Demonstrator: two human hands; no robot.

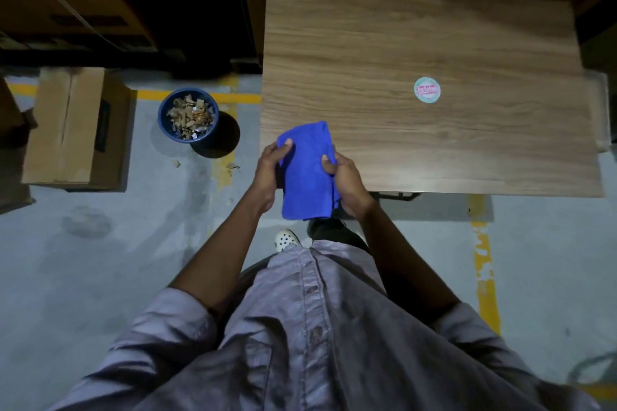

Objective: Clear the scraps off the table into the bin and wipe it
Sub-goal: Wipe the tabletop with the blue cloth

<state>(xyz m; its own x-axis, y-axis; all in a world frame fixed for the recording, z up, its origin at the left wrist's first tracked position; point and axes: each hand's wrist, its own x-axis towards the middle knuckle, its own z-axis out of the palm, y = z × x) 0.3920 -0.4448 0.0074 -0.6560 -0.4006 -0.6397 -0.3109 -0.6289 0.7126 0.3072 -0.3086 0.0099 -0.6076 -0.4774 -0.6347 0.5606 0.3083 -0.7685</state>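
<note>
The bin, at ten o'clock from the folded blue cloth, holds the scraps. The left hand pinches one side and the right hand clasps the other, seemingly readying it to wipe the bench at two o'clock.

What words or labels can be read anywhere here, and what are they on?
"Pa...": pink lettering on the round sticker on the table; its remaining letters are too blurred to read.
Smaller line under it: too small to read.
Cardboard box, bin, blue cloth: no text shows.
</note>
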